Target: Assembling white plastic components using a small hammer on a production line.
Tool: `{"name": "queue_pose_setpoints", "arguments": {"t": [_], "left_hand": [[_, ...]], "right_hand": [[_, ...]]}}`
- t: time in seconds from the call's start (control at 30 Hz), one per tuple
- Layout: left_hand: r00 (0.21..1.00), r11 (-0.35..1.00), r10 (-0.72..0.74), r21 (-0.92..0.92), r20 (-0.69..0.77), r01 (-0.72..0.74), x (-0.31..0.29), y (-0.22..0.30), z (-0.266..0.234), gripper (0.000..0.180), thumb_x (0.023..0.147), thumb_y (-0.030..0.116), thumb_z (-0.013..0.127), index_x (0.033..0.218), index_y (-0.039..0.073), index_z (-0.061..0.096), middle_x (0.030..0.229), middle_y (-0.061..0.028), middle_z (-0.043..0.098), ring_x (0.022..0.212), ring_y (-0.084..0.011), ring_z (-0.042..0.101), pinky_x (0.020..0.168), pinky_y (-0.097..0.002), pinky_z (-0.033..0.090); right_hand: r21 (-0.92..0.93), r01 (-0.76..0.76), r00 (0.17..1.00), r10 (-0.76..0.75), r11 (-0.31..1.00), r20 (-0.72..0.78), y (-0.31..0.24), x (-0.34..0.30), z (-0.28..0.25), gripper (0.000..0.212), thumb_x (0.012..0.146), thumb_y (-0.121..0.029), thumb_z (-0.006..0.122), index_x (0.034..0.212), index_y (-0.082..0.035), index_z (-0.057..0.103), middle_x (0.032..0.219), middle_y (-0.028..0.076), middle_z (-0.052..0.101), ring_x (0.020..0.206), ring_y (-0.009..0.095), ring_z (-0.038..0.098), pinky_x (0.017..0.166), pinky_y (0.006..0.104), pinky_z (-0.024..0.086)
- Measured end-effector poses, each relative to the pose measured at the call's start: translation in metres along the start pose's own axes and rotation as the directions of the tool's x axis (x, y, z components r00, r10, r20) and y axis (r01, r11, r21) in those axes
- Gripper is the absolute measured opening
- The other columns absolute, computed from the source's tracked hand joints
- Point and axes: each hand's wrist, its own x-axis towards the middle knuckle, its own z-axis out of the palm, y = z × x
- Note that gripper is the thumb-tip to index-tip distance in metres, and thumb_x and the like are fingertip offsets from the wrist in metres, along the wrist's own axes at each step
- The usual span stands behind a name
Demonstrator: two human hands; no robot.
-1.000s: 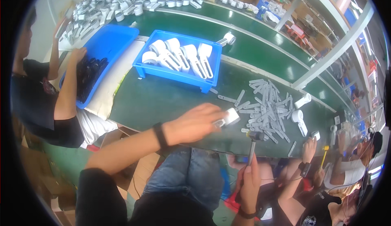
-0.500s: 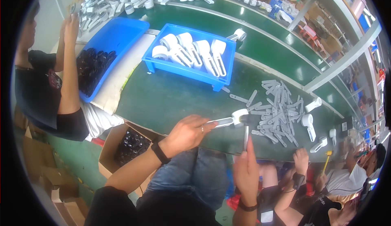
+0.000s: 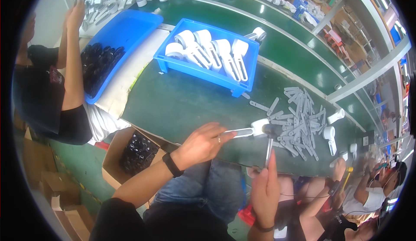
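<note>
My left hand (image 3: 201, 143) is closed round the handle of a white plastic housing (image 3: 260, 127) with a short round head, held low over the near edge of the green table. My right hand (image 3: 265, 193) grips a hammer (image 3: 269, 150) by its thin metal shaft. The hammer's dark, blurred head is right beside the housing's round end; whether they touch, I cannot tell. Beyond the hammer lies a heap of flat grey strips (image 3: 299, 119). Several similar white housings (image 3: 223, 48) rest in a blue bin (image 3: 203, 77) farther back.
To the left, a blue tray (image 3: 134, 24) holds dark glossy pieces near a co-worker's raised hands (image 3: 76, 15). A cardboard box (image 3: 113, 167) with dark pieces stands below the table edge. More white housings (image 3: 329, 137) lie at right, near another co-worker's hand (image 3: 339, 168).
The view has shifted slightly. The hammer's head stays close to the housing, now blurred and a little farther right. At right, the co-worker's hand has moved onto a loose white housing.
</note>
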Motion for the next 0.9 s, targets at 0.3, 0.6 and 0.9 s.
{"name": "queue_pose_setpoints", "arguments": {"t": [0.3,0.6,0.9], "left_hand": [[1.000,1.000,-0.010,-0.012,-0.021,0.010,-0.001,0.000,0.001,0.045,0.086,0.000,0.068,0.130,0.005,0.073,0.110,-0.0139,0.070,0.102,-0.0350,0.068,0.100,-0.0445,0.057],[1.000,1.000,-0.015,-0.007,-0.016,0.014,-0.002,-0.001,0.000,0.043,0.088,0.000,0.068,0.131,0.005,0.073,0.109,-0.0133,0.071,0.100,-0.0346,0.068,0.093,-0.0438,0.057],[0.984,0.974,-0.176,-0.153,-0.032,0.169,-0.008,-0.002,0.003,0.073,0.093,0.004,0.075,0.160,0.004,0.046,0.111,-0.0149,0.073,0.103,-0.0388,0.069,0.092,-0.0470,0.058]], "right_hand": [[0.034,-0.086,0.990,0.089,0.996,-0.109,-0.004,-0.012,0.016,0.058,0.112,-0.012,0.045,0.167,0.000,0.033,0.067,0.005,0.054,0.058,0.012,0.050,0.054,0.0303,0.042],[0.042,-0.089,0.988,0.094,0.995,-0.122,0.005,-0.008,0.021,0.057,0.112,-0.015,0.049,0.167,-0.009,0.036,0.068,0.019,0.057,0.055,0.032,0.058,0.055,0.0426,0.045],[-0.072,-0.064,0.998,0.064,0.995,0.002,-0.033,-0.010,0.000,0.055,0.114,-0.016,0.044,0.166,0.000,0.036,0.076,0.008,0.061,0.065,0.018,0.056,0.060,0.0342,0.046]]}}
